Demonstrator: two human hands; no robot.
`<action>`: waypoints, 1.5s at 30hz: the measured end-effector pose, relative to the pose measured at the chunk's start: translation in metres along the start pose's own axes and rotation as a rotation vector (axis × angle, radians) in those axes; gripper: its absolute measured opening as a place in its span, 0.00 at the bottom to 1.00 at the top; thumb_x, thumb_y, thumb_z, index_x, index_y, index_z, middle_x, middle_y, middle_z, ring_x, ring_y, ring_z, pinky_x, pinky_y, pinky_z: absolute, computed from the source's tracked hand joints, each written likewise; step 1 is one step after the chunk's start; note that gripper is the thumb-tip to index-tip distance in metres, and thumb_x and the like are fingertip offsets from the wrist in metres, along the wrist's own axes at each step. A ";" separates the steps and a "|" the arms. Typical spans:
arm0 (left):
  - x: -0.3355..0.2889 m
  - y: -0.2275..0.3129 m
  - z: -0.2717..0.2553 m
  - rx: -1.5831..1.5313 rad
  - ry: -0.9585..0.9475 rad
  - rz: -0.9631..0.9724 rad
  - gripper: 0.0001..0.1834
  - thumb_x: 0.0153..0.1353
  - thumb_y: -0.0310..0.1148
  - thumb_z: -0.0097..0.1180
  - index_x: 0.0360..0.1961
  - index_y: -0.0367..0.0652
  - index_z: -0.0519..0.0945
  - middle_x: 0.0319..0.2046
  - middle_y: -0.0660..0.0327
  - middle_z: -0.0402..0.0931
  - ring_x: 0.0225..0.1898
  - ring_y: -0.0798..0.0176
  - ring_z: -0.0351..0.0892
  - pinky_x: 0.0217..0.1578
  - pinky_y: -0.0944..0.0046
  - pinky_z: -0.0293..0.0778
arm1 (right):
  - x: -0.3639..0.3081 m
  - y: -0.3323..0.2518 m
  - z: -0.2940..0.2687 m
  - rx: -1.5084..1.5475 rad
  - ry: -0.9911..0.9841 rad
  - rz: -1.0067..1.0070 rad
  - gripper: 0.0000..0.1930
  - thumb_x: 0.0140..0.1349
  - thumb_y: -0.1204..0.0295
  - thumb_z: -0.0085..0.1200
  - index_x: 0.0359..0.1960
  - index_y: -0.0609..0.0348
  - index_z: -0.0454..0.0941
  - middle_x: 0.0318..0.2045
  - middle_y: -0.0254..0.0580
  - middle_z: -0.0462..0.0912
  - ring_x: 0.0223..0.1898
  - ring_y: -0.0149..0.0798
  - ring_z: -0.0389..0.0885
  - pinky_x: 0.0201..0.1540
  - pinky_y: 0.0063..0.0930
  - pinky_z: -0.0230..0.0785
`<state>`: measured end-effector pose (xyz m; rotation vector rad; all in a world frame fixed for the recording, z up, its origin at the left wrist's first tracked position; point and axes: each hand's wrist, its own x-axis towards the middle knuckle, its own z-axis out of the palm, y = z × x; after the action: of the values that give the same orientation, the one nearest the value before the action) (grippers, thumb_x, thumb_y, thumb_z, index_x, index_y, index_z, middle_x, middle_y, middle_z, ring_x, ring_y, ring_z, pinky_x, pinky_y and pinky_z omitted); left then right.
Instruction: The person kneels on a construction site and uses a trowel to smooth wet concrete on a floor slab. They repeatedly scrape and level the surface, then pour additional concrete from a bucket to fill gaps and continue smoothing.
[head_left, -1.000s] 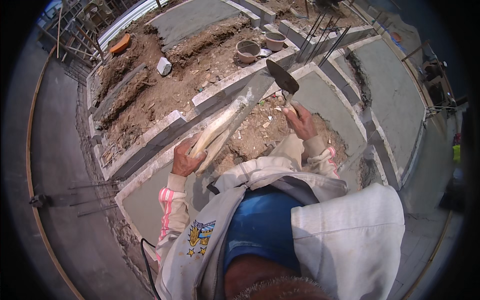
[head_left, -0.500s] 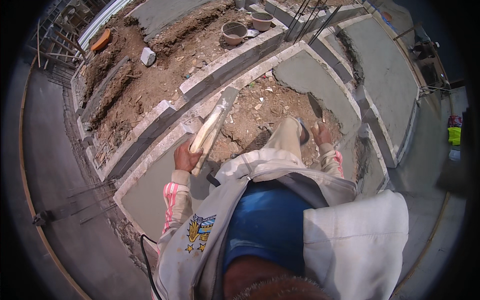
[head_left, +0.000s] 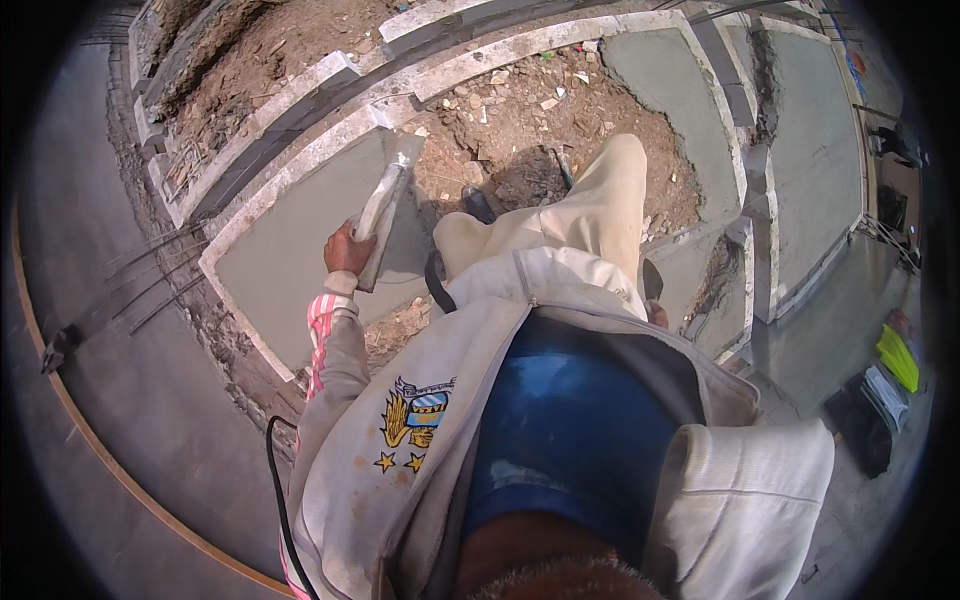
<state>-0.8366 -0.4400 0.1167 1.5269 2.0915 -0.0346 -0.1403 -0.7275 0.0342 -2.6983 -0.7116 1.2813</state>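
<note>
My left hand (head_left: 348,250) is closed round the handle of a long plastering float (head_left: 384,205). The float is tilted, with its far end over the right edge of a smooth grey cement patch (head_left: 285,240); I cannot tell whether it touches. Beside my right thigh, my right hand (head_left: 658,314) is mostly hidden by the jacket. A dark, rounded blade like a trowel's (head_left: 652,278) shows just beyond it, and the hand appears closed on that tool. Between my bent knees and the far block edge lies bare soil (head_left: 530,115) with stone chips.
Low block walls (head_left: 280,120) frame the soil and cement areas. More grey cement (head_left: 675,100) covers the ground ahead to the right. Thin steel rods (head_left: 165,285) stick out at left. A yellow-green item (head_left: 897,358) lies at far right beside a black bag (head_left: 860,425).
My view has tipped down, and I am crouching lower with knees bent. The float in my left hand has moved left and nearer, over the cement patch. My right hand has drawn back beside my leg.
</note>
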 end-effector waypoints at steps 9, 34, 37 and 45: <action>0.019 0.034 0.006 -0.124 0.038 -0.011 0.27 0.48 0.47 0.68 0.49 0.48 0.83 0.39 0.50 0.85 0.43 0.44 0.83 0.46 0.49 0.77 | -0.019 -0.145 -0.052 0.377 -0.043 0.124 0.34 0.60 0.64 0.61 0.68 0.50 0.64 0.15 0.27 0.65 0.11 0.28 0.61 0.13 0.27 0.53; 0.049 0.058 0.022 -0.367 -0.135 -0.026 0.20 0.53 0.37 0.67 0.46 0.38 0.84 0.29 0.61 0.84 0.29 0.69 0.79 0.35 0.66 0.75 | -0.088 0.022 0.040 0.369 -0.062 0.333 0.31 0.57 0.59 0.62 0.64 0.51 0.72 0.28 0.39 0.79 0.18 0.31 0.74 0.17 0.31 0.64; 0.027 0.062 0.022 -0.316 -0.144 0.076 0.21 0.53 0.38 0.68 0.46 0.39 0.84 0.27 0.61 0.83 0.28 0.69 0.79 0.34 0.66 0.75 | -0.081 0.040 0.051 0.234 -0.003 0.245 0.31 0.57 0.59 0.62 0.62 0.54 0.72 0.32 0.44 0.82 0.25 0.37 0.79 0.27 0.33 0.70; -0.042 0.164 0.016 0.201 -0.108 0.575 0.27 0.47 0.43 0.69 0.47 0.41 0.83 0.33 0.48 0.84 0.35 0.45 0.84 0.40 0.53 0.78 | -0.069 0.101 0.128 0.296 0.520 0.280 0.25 0.51 0.58 0.70 0.42 0.66 0.77 0.30 0.44 0.83 0.28 0.40 0.82 0.32 0.32 0.74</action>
<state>-0.6753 -0.4234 0.1687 2.1429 1.5362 -0.1148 -0.2352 -0.8644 -0.0252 -2.7489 -0.0814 0.5952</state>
